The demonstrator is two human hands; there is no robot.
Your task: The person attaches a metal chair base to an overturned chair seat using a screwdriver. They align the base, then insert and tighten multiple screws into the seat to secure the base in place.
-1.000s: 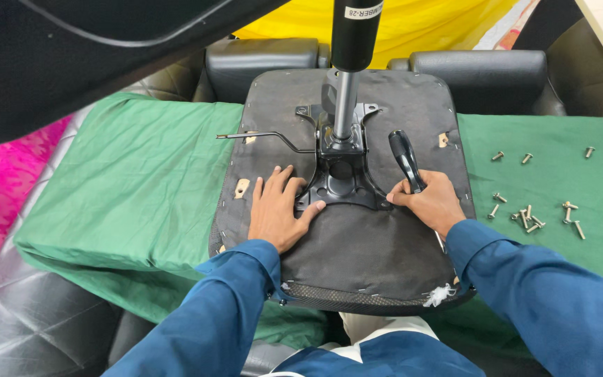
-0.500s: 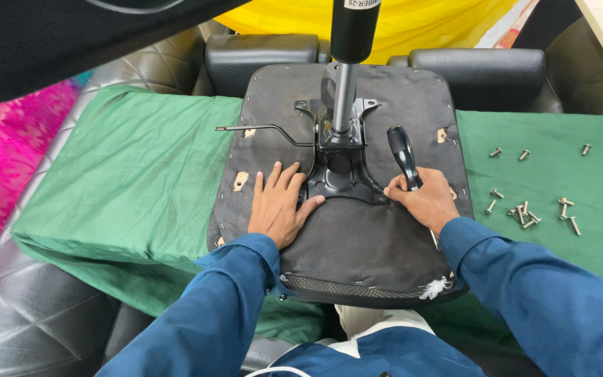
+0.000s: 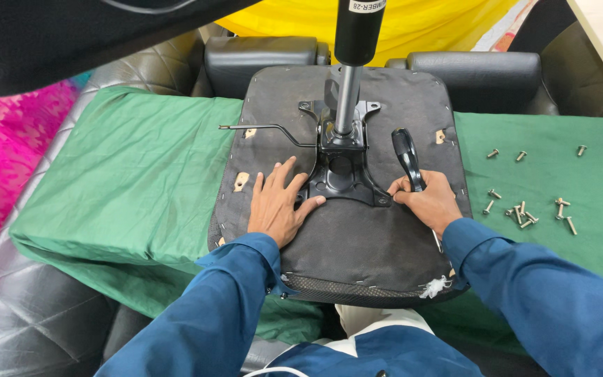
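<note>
Clenched around the lower end of a black-handled tool (image 3: 407, 159), your right hand (image 3: 428, 202) has its fingertips down by the right front corner of the black metal mechanism plate (image 3: 342, 174); your left hand (image 3: 279, 206) is open, palm flat on the seat underside, thumb touching the plate's left front corner.

Biggest first: the green cloth (image 3: 127, 174) covers the black leather surface, and the upturned chair seat (image 3: 357, 237) lies on it, near edge hanging over the cloth's front edge toward you, far edge against two black armrest pads (image 3: 263, 59). Centred on the seat sits the mechanism plate, long axis running from you toward the far edge. Out of it rises the gas cylinder (image 3: 352, 63), pointing up and slightly away. A thin bent lever rod (image 3: 263, 128) sticks out leftward, reaching the seat's left edge. The tool handle points away from you, tilted a little left. Loose bolts (image 3: 525, 213) lie scattered on the cloth toward its right edge, well apart from the seat.
</note>
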